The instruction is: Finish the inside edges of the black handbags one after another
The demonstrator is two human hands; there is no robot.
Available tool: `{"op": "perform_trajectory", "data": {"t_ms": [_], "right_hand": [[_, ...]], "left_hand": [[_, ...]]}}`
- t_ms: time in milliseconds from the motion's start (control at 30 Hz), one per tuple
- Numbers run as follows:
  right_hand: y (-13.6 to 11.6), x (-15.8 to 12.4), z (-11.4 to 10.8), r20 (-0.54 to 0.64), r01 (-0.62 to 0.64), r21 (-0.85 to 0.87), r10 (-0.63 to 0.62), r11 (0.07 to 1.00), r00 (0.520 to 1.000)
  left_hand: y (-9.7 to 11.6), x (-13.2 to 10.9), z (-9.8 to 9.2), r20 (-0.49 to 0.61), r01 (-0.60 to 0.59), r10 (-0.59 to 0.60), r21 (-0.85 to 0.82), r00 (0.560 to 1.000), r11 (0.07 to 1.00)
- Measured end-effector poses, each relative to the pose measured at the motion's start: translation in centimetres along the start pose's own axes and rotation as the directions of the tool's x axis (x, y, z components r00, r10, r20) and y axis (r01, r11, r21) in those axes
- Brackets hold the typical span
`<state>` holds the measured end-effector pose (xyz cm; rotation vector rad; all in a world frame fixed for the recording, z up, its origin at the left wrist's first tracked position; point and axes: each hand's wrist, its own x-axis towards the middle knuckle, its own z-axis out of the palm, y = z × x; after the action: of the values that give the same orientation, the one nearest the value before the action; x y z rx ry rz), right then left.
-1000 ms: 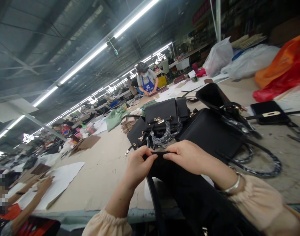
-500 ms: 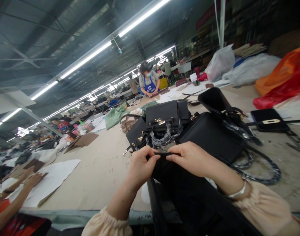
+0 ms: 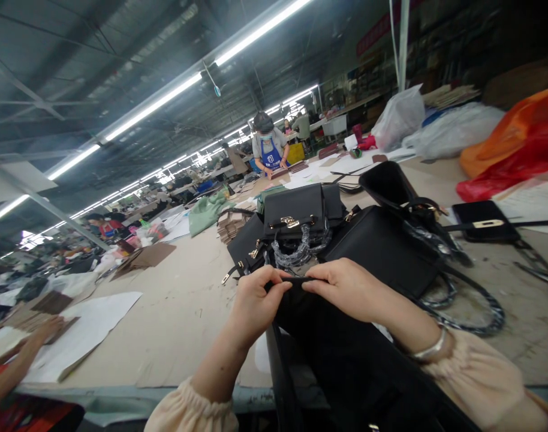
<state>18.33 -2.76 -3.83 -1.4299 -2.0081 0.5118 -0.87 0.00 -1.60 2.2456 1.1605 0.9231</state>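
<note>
My left hand (image 3: 256,306) and my right hand (image 3: 352,291) pinch the top edge of a black bag (image 3: 346,360), thumbs and fingers pressed together a short way apart. The bag hangs down toward me over the table's front edge, and a dark strap (image 3: 280,372) runs down its left side. A bit of gold metal shows low on it. Just beyond my fingers lies a black handbag (image 3: 294,210) with a gold clasp and a plastic-wrapped handle (image 3: 296,255). Another black bag (image 3: 382,246) rests to the right, partly behind my right hand.
At right lie a black flat piece (image 3: 485,222) with a gold fitting and red and orange plastic bags (image 3: 517,138). Brown stacked pieces (image 3: 235,223) and green cloth (image 3: 208,211) stand farther back. Co-workers' hands (image 3: 44,330) work at left; another person (image 3: 271,150) stands across the table.
The view has shifted slightly, so the table things sit a little farther left. Both hands keep their pinch on the bag's edge, the right one slightly closer to the left.
</note>
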Motion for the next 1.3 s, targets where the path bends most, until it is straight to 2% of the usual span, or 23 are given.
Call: {"op": "perform_trajectory", "data": {"t_ms": [267, 433, 933, 1300], "right_hand": [[0.1, -0.1, 0.0, -0.010, 0.009, 0.000, -0.009, 1.000, 1.000], [0.1, -0.1, 0.1, -0.016, 0.006, 0.003, -0.006, 1.000, 1.000], [-0.1, -0.2, 0.0, -0.033, -0.001, -0.059, -0.001, 0.998, 0.999], [-1.3, -1.0, -0.7, 0.013, 0.120, -0.040, -0.120, 0.992, 0.993]], "left_hand": [[0.2, -0.2, -0.5, 0.052, -0.041, 0.040, 0.017, 0.998, 0.999], [-0.1, 0.1, -0.3, 0.020, 0.000, -0.001, 0.022, 1.000, 1.000], [-0.6, 0.5, 0.9, -0.039, -0.009, 0.011, 0.060, 0.999, 0.998], [0.0, -0.8, 0.3, -0.045, 0.019, -0.018, 0.018, 0.999, 1.000]]}}
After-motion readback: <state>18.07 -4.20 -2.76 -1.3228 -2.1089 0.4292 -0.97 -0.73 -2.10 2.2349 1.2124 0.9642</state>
